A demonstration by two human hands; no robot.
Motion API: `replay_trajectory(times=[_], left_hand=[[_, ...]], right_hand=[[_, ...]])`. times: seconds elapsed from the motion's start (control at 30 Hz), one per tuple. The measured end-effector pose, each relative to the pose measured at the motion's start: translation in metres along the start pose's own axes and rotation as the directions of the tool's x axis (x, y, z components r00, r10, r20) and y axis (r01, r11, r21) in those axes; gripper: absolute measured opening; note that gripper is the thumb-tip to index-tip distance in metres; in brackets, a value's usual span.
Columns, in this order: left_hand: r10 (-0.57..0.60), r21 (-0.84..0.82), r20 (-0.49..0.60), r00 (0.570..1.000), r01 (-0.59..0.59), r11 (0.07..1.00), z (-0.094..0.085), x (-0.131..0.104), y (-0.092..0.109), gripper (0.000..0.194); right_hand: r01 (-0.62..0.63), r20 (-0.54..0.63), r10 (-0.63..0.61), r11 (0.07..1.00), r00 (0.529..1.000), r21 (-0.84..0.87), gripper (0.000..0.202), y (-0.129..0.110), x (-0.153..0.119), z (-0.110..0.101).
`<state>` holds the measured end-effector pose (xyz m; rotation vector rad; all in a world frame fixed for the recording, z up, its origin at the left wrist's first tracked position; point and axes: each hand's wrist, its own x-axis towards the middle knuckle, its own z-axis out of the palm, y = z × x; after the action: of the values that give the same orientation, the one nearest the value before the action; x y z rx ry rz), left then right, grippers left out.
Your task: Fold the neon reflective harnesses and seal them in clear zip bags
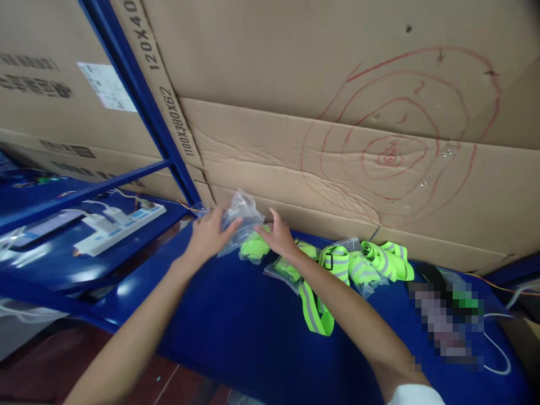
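Clear plastic bags (242, 209) lie crumpled at the back of the blue shelf surface. My left hand (212, 232) is at their left side, thumb and fingers apart; whether its fingertips touch the plastic is hard to tell. Just right of the bags is my right hand (276, 232), its thumb and index finger spread, over a bagged bundle of neon green strap (254, 246). Under and beside my right forearm lie more neon green straps with grey stripes (335, 261), some in clear bags, one with a black buckle and a loop hanging forward.
Behind stands a large cardboard sheet (261, 135) with red rings drawn on it. A blue metal post (139, 95) rises at the left, near a white power strip (122, 228) with plugs. At the right are a black item, a pixelated patch and a white cable (502, 351).
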<state>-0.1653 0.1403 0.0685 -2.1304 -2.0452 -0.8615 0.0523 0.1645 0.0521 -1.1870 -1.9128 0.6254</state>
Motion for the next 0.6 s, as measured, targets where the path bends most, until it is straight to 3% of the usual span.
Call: replay_trajectory(times=[0.1, 0.2, 0.27, 0.37, 0.47, 0.53, 0.6], left_hand=[[0.107, 0.060, 0.148, 0.983, -0.117, 0.991, 0.040, -0.014, 0.012, 0.071], [0.017, 0.090, 0.220, 0.975, -0.037, 0.995, 0.072, -0.013, 0.011, 0.070], [-0.054, 0.085, 0.213, 0.976, 0.037, 0.996, 0.082, -0.004, 0.007, 0.071], [-0.124, 0.070, 0.193, 0.973, 0.113, 0.991, 0.082, 0.007, 0.005, 0.070], [-0.088, 0.060, 0.094, 0.992, 0.082, 0.995, 0.071, 0.000, 0.017, 0.069], [0.013, 0.073, -0.002, 1.000, -0.012, 0.997, 0.064, -0.016, 0.035, 0.068], [0.220, 0.039, -0.053, 0.974, -0.218, 0.975, 0.060, -0.038, 0.058, 0.065]], right_hand=[[0.081, 0.008, -0.081, 0.985, 0.997, -0.150, 0.070, 0.004, -0.023, -0.019], [0.191, 0.144, -0.157, 0.944, 0.977, -0.268, 0.060, 0.024, -0.072, -0.049], [0.240, 0.235, -0.170, 0.918, 0.957, -0.316, 0.053, 0.042, -0.108, -0.070], [0.403, 0.391, -0.225, 0.787, 0.893, -0.467, 0.070, 0.068, -0.149, -0.097], [0.405, 0.340, -0.244, 0.719, 0.908, -0.564, 0.070, 0.086, -0.172, -0.115], [0.347, 0.283, -0.216, 0.733, 0.934, -0.585, 0.069, 0.093, -0.181, -0.124], [0.308, 0.275, -0.173, 0.745, 0.946, -0.592, 0.065, 0.095, -0.187, -0.130]])
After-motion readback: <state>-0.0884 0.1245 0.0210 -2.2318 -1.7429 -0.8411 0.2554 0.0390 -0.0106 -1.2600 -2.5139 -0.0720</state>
